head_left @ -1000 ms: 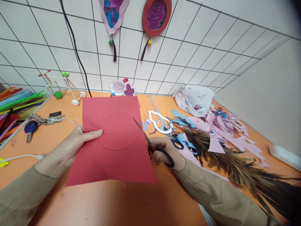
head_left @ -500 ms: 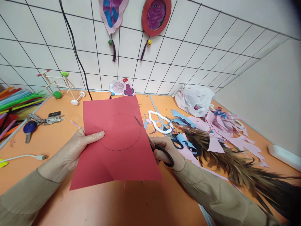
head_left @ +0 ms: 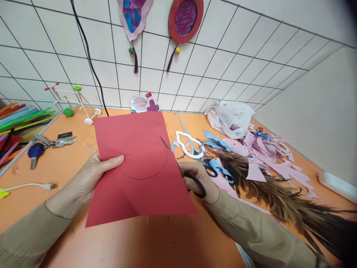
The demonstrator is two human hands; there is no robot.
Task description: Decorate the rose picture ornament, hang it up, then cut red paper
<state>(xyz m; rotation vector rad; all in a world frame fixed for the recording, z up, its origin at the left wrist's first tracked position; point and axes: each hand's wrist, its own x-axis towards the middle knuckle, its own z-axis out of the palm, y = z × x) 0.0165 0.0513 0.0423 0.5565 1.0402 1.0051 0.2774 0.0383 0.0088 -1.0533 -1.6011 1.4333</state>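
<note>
My left hand (head_left: 97, 169) grips the left edge of a sheet of red paper (head_left: 134, 197), thumb on top and the other fingers hidden beneath. An oval outline is drawn in dark line on the sheet. At the right edge, my right hand (head_left: 199, 176) is closed around the black handle of scissors (head_left: 198, 185). One blade tip shows above the paper near the oval's upper right, and the rest of the blades is mostly hidden by the sheet. The paper is held up over the orange table (head_left: 156, 245).
Paper scraps (head_left: 259, 149), a white cut-out frame (head_left: 184, 145), a second pair of scissors (head_left: 210, 169) and a feather duster (head_left: 259, 182) lie right. A plastic bag (head_left: 230, 117) sits behind them. Keys (head_left: 60, 142), a white cable (head_left: 30, 185) and coloured sticks (head_left: 22, 119) are left.
The red paper has turned slightly, its top edge shifting left and its bottom edge right. Both hands stay nearly in place with the same holds.
</note>
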